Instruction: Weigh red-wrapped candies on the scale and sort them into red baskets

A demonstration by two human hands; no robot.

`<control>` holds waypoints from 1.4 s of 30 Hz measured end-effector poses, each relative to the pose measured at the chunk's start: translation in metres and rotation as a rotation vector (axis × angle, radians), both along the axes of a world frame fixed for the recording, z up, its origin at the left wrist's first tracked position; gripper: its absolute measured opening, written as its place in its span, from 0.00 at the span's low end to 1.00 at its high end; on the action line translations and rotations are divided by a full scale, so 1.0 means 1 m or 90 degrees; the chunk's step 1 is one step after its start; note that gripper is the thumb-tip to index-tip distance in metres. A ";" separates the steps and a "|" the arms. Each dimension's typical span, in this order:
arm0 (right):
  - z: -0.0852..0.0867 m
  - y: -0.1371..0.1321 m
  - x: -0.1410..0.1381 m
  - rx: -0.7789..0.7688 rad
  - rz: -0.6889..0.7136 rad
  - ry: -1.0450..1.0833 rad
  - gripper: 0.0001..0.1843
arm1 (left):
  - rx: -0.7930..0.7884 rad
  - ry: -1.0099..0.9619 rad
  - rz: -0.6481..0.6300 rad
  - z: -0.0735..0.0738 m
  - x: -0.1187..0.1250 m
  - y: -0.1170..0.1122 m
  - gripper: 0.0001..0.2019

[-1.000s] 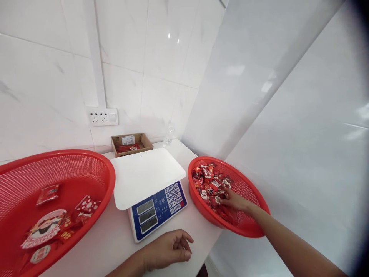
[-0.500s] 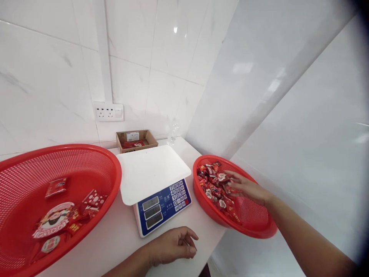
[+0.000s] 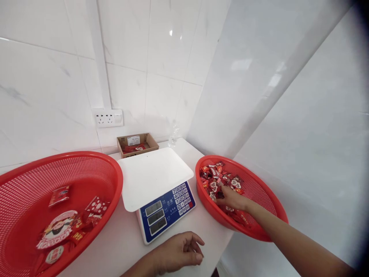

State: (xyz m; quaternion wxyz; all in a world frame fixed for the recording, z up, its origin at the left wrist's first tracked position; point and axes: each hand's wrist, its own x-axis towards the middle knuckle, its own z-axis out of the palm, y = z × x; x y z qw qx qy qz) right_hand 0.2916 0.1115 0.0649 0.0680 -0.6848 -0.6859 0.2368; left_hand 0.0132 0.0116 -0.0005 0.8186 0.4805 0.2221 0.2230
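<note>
Right hand (image 3: 230, 199) has dropped onto the candies (image 3: 219, 181) (grip unclear) — left hand (image 3: 180, 254) rests loosely curled.

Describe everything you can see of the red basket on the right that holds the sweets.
The right red basket is a round, shallow mesh bowl that looks like plastic, with a smooth rim. It sits on the white table beside the scale, jutting over the table's edge. Small wrapped sweets pile on its left side. The right hand reaches in, fingers on the sweets.
</note>
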 end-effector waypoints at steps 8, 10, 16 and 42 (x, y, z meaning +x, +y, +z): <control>0.026 -0.016 0.021 0.030 -0.054 0.039 0.19 | 0.013 0.020 -0.006 -0.001 -0.001 0.002 0.28; 0.033 -0.017 0.031 0.063 -0.081 0.034 0.18 | 0.019 0.020 -0.004 -0.002 -0.001 0.002 0.27; 0.050 -0.011 0.044 0.166 -0.153 -0.001 0.17 | 0.013 0.014 -0.006 -0.002 0.001 0.002 0.28; 0.072 0.068 -0.198 0.150 0.114 0.276 0.32 | -0.052 0.031 -0.013 -0.001 0.001 0.006 0.40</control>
